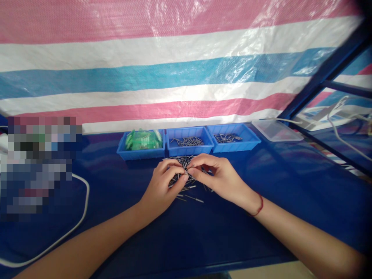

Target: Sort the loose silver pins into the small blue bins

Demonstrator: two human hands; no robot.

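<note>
A loose pile of blind rivets (183, 159) lies on the blue table, with a few single ones toward its near side, such as the rivet (194, 198). Over the pile, my left hand (164, 182) pinches with thumb and forefinger. My right hand (219, 176), with a red cord at its wrist, pinches at the same spot, its fingertips meeting the left ones. A small piece of metal, seemingly a rivet, shows between the fingertips; most of it is hidden.
Behind the pile stand three blue bins: the left bin (141, 154) with green plastic packets, the middle bin (190, 149) and right bin (236, 146) with rivets. A clear plastic lid (277, 131) lies at right. A white cable (84, 211) curves at left. Striped sheeting (162, 77) hangs behind.
</note>
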